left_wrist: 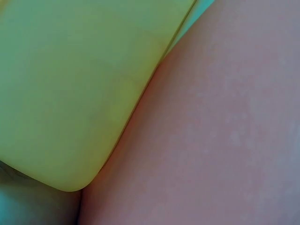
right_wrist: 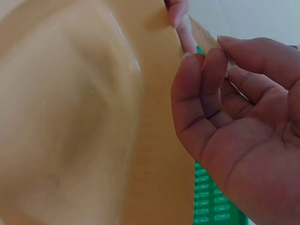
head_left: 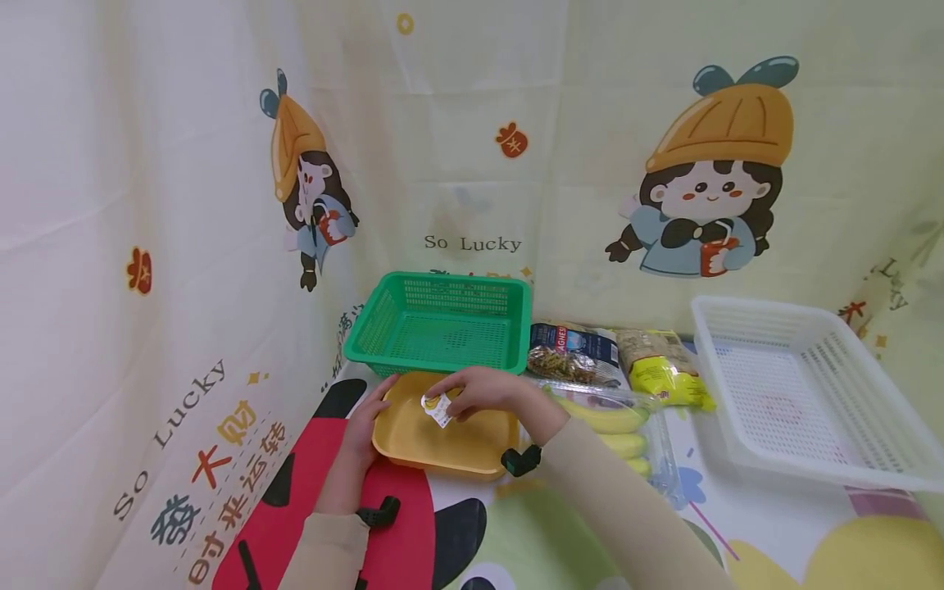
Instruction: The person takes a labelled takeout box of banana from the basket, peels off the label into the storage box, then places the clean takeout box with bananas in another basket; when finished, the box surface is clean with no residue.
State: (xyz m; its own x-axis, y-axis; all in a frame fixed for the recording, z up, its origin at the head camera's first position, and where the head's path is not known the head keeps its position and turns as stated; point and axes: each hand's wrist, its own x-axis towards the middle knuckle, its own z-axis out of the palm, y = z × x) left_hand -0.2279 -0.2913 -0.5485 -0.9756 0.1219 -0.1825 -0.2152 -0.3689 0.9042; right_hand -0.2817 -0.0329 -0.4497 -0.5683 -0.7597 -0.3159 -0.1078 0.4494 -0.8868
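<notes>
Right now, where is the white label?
In the head view, the label is just left of centre, pinched in the right hand over the orange tray, near the green basket.

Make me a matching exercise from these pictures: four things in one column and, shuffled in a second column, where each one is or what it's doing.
Column one:
1. Right hand
2. Left hand
3. Green basket
4. Bananas

Column two:
A. Just behind the orange tray
B. Inside clear plastic packaging
C. Pinching a small white card
D. At the tray's left edge

Right pairs: 1-C, 2-D, 3-A, 4-B.
</notes>
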